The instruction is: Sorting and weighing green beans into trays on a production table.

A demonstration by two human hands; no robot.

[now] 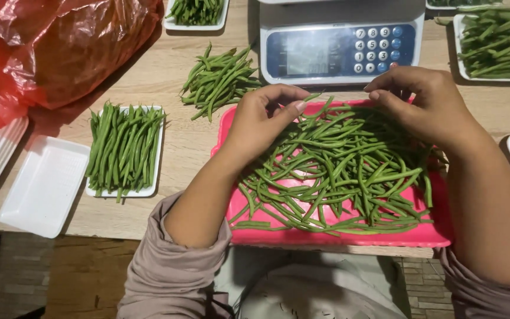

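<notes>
Both hands work the far edge of the pink tray [326, 237] at the counter's near edge: left hand [261, 121] grip pinching a green bean [313, 96], right hand [429, 103] fingers curled over the loose bean pile [337, 171], seemingly sorting; grip contents unclear.

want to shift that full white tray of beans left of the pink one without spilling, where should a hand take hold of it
Judging by its pose, grip the full white tray by its two long side rims, coming from above with a hand on each. The green beans lie lengthwise and overhang the short near and far ends, so those ends offer little bare rim. The right rim shows bare foam; the empty white tray crowds the left side.
</notes>
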